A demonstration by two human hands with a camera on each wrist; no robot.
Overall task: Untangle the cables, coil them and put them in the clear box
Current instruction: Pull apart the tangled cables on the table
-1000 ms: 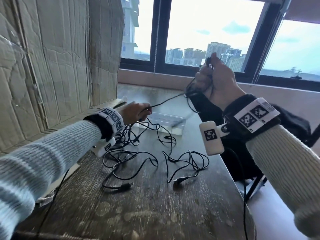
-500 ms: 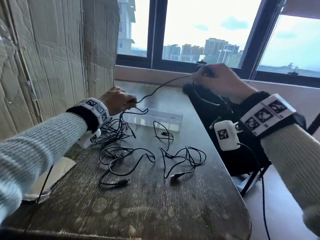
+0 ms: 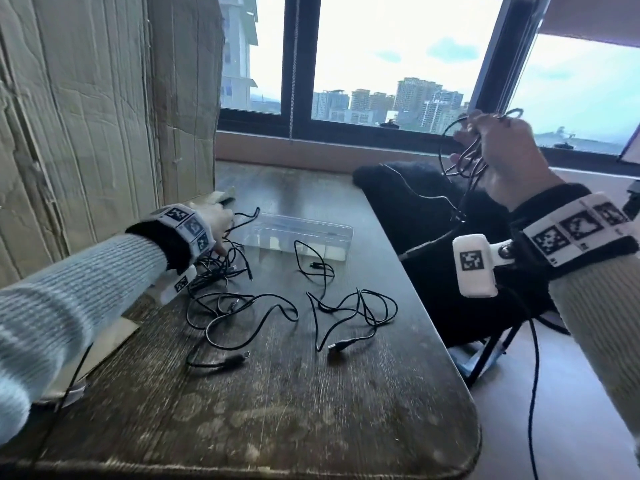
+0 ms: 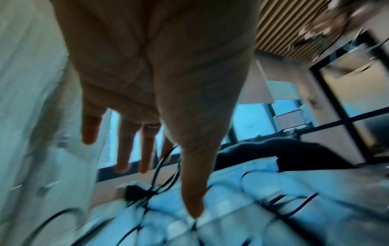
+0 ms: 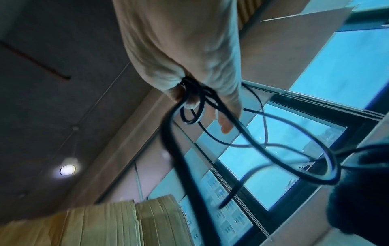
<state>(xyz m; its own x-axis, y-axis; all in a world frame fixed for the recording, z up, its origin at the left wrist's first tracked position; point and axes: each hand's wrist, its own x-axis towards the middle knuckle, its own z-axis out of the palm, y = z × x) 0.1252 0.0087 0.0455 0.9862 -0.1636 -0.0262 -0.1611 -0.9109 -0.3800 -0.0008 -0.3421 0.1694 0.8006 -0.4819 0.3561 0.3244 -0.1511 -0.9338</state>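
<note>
My right hand (image 3: pixel 485 150) is raised to the right of the table and grips a bundle of black cable loops (image 3: pixel 465 161). In the right wrist view those cable loops (image 5: pixel 252 146) hang from the curled fingers (image 5: pixel 226 123). My left hand (image 3: pixel 220 233) is low over a tangle of black cables (image 3: pixel 221 268) beside the clear box (image 3: pixel 341 233). The left wrist view shows its fingers (image 4: pixel 145 149) straight and spread, the thumb tip down among the cables (image 4: pixel 136 193), holding nothing. More loose cables (image 3: pixel 353 306) lie on the dark wooden table (image 3: pixel 277 410).
A cardboard wall (image 3: pixel 86 116) stands close along the left. A black fuzzy garment (image 3: pixel 415 209) on a chair sits against the table's right edge, under my right hand. A flat card (image 3: pixel 104 344) lies under my left forearm. Windows run behind.
The strand stretched between my hands is gone. My left hand let it go and dropped onto the tangle by the box. My right hand swung right with the loops gathered in it.
</note>
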